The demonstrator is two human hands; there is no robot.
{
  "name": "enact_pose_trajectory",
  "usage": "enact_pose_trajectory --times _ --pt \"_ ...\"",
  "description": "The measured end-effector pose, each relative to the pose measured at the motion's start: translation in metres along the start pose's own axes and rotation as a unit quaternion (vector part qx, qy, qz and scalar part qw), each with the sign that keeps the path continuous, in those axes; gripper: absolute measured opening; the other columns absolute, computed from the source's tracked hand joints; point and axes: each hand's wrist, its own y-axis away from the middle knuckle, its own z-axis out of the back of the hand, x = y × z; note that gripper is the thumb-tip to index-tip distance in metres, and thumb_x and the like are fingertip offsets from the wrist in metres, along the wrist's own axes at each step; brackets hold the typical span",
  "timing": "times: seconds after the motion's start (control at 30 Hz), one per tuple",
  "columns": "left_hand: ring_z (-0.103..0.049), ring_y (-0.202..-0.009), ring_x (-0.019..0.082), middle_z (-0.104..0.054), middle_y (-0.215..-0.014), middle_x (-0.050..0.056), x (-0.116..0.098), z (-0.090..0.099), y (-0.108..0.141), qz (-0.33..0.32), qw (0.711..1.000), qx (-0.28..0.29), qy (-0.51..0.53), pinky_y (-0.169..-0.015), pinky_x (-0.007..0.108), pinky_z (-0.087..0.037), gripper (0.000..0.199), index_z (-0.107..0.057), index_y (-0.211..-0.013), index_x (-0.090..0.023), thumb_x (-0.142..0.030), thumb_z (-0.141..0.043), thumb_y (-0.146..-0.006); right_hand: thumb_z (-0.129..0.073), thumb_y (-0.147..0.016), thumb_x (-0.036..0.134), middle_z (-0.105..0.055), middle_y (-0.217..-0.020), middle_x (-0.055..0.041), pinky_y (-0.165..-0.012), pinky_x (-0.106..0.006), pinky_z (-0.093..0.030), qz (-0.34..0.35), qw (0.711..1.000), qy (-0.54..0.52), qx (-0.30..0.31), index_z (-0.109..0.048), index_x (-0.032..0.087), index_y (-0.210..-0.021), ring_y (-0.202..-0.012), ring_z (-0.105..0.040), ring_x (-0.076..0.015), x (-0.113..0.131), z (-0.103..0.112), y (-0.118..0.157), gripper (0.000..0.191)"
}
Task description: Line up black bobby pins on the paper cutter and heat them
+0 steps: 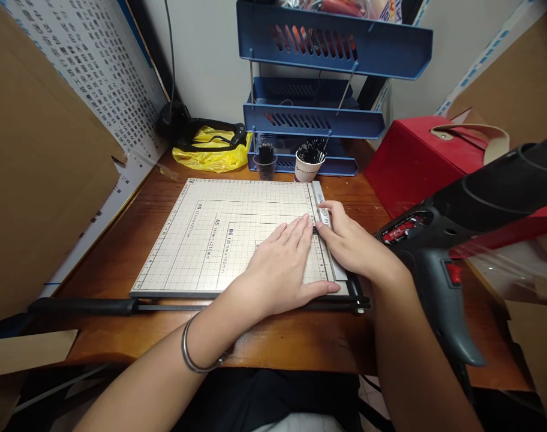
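Observation:
A paper cutter (179, 240) with a pale printed grid lies on the wooden desk, its blade arm (84, 306) down along the near edge. My left hand (285, 258) rests flat on the board, fingers stretched towards the right-hand ruler edge, thumb apart. My right hand (352, 240) is bent over the silver guide strip (339, 270) at the board's right side. Its thumb and forefinger are curled close to a small dark thing (315, 230) beside my left fingertips. What that thing is, and how much my fingers grip it, is partly hidden.
Behind the board stand a paper cup (308, 167) and a clear cup (266, 165) of thin black pieces. A blue tray rack (313, 120) and a yellow bag (210, 153) are at the back. A heat gun (444, 264) and red box (412, 156) crowd the right.

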Motion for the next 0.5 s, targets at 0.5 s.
enact_pose_trajectory --times 0.5 --pt "-0.015 -0.162 0.033 -0.019 -0.171 0.024 -0.001 0.001 0.001 0.009 1.000 0.011 0.005 -0.134 0.045 -0.012 0.112 -0.025 -0.162 0.005 -0.084 -0.035 -0.095 -0.027 -0.105 0.036 -0.024 -0.173 -0.0151 -0.115 -0.065 -0.043 -0.034 0.996 0.071 0.039 -0.020 0.024 -0.166 -0.148 -0.045 -0.0422 0.015 -0.008 0.001 0.063"
